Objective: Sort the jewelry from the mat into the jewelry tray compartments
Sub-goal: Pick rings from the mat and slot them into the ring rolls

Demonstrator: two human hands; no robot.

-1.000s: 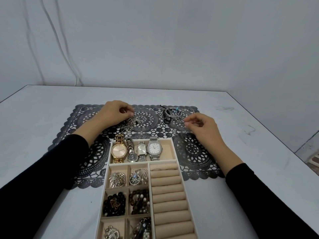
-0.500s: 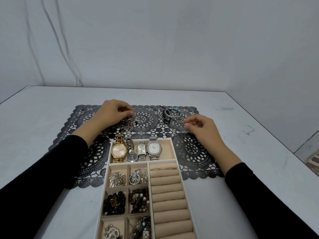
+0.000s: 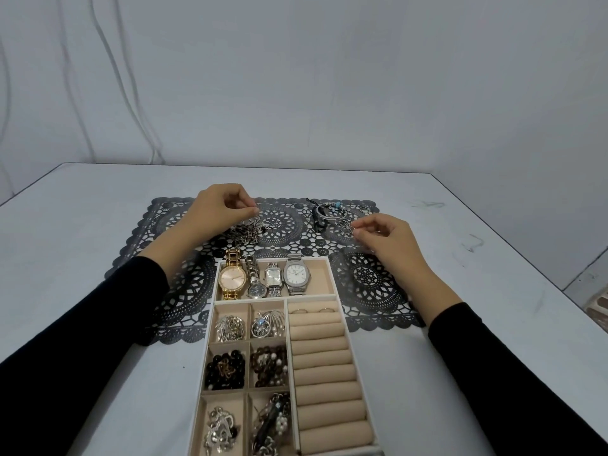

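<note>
Chains first, since they're the fiddly bit. The chain tangle (image 3: 245,232) sits on the mat (image 3: 365,284) just past the jewelry tray's (image 3: 317,259) far left corner, with the left hand (image 3: 217,212) right over it. Thumb and forefinger are pressed together, but I honestly can't tell if a strand is caught between them.

I'd guess it's light, limp and snaggy, so lift it from one end or the clasp. Grab the middle and the whole knot probably comes along and tightens.

Past the tray's far right corner are the small rings (image 3: 345,230), with a bracelet pile (image 3: 327,212) just beyond them. The right hand (image 3: 391,238) is at the rings with its fingertips pinched too. Can't say if a ring is actually in there.

Rings look hard, tiny and slick, and the lace holes won't help. Pinch across the band, one at a time, and don't slide them.

They'd go in the ring rolls (image 3: 322,352) on the tray's right side, pushed into a slot, which should hold them.
</note>
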